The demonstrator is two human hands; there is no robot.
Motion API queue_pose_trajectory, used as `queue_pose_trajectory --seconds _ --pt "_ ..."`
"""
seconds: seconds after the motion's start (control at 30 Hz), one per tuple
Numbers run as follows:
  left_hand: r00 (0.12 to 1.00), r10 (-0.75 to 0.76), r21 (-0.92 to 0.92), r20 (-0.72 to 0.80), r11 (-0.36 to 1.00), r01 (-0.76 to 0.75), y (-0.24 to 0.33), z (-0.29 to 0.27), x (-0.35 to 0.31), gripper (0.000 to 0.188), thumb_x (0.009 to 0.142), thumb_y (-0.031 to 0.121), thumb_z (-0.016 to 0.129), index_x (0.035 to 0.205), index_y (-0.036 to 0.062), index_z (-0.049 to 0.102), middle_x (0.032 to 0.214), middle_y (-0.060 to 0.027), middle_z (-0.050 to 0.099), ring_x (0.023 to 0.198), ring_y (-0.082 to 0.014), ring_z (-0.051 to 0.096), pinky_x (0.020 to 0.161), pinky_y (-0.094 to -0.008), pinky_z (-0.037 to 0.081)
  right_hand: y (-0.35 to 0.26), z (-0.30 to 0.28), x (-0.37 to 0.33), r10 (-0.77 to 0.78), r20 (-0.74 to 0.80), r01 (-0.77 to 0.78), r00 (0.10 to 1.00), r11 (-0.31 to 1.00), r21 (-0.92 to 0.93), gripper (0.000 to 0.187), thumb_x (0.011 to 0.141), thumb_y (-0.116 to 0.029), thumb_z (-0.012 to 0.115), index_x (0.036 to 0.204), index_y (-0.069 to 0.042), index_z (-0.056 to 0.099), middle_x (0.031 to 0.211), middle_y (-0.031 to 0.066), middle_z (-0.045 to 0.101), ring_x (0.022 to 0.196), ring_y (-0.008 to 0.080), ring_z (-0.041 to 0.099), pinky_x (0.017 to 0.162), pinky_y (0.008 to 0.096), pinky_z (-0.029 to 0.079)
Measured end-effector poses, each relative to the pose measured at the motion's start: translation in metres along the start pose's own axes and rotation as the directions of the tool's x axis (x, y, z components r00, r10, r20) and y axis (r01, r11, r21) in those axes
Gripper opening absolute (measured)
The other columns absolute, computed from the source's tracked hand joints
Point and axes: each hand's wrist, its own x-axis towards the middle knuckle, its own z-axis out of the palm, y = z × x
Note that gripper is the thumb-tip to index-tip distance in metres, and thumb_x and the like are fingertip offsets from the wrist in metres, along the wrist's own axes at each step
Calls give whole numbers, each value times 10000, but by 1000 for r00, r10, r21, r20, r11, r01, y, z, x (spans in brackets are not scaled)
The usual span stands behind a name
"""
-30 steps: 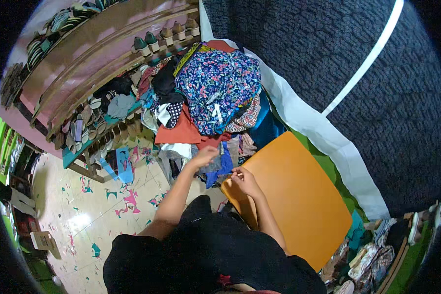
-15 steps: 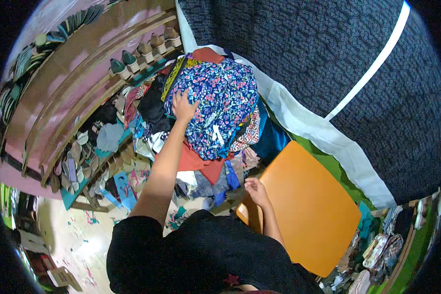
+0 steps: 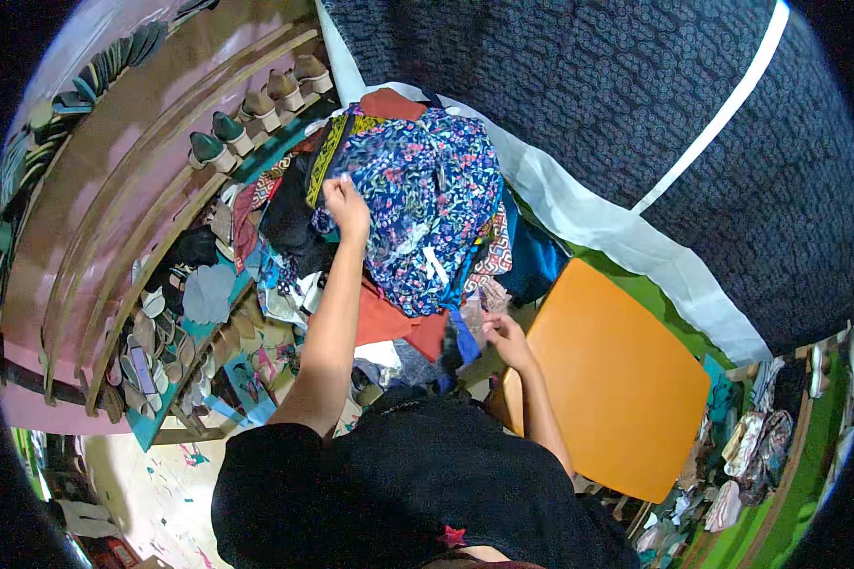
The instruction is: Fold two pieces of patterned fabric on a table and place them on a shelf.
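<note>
A blue floral cloth point(image 3: 417, 218) drapes over the top of a big heap of clothes. At its left side my left hand point(image 3: 348, 209) is closed, fingertips pinched on the cloth's edge; the cloth beside them is smeared by motion. A yellow-and-black patterned band point(image 3: 327, 161) runs just beyond these fingers. My right hand point(image 3: 509, 343) hovers by the heap's lower right, fingers loosely bent and apart, with nothing visible in them. Closest to it are a pale pink lacy cloth point(image 3: 490, 298) and a blue strip of cloth point(image 3: 464, 339). Rust-red cloth point(image 3: 384, 318) shows under the floral one.
An orange chair point(image 3: 617, 379) stands at my right, beside my right forearm. Wooden shoe racks point(image 3: 161, 237) line the left, with heeled shoes point(image 3: 285, 87) on a rail. A dark patterned curtain point(image 3: 579, 104) hangs behind the heap. Scraps litter the floor point(image 3: 166, 484).
My left hand has gone from lying spread on the floral cloth to pinching at its left edge. My right hand has risen slightly toward the heap. The view has shifted a little.
</note>
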Motion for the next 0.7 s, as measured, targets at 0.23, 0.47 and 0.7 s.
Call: queue_pose_trajectory --seconds 0.23,0.47,0.7 --pt "992 119 -144 29 983 -114 58 34 -25 151 855 148 450 775 32 398 702 -7 394 639 -75 353 581 -224 330 -55 6 77 -166 14 166 986 970 -178 511 703 -223 632 1095 16 408 969 165 503 878 230 505 775 315 397" --pt "927 128 -144 353 986 -81 55 27 -91 108 826 83 479 763 40 403 622 -2 394 571 -46 372 491 -206 312 -104 71 174 -480 -72 425 875 829 -364 1082 495 -247 752 1285 -6 54 1114 262 358 1074 385 274 938 424 236" --pt "892 254 119 374 941 -318 41 -17 -64 87 764 64 514 838 20 526 781 -99 569 754 -201 538 696 -304 411 -81 66 223 -196 -111 218 974 946 240 307 782 -82 426 1086 -56 462 806 60 570 740 155 512 654 274 415"
